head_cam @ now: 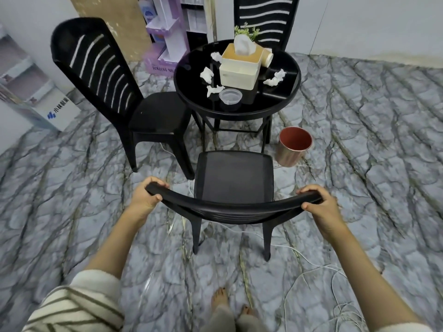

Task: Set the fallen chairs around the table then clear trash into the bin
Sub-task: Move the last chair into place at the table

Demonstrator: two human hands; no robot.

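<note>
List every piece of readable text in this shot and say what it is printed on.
"FOLLOW M...", cut off by the table edge, on the base of the purple display stand.
A blue logo with a few Chinese characters on the white box at far left; too blurred to read.
Printing on the bluish packages on the stand's upper shelf; too small to read.
No text shows on the tissue box, the bin or the chairs.

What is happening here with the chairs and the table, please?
A person grips the curved top rail of a black plastic chair with the left hand and the right hand; it stands upright facing the round black glass table. Two more black chairs stand upright by the table. Crumpled white tissues and a clear plastic lid lie on the table. The copper-coloured bin stands on the floor beside it.
</note>
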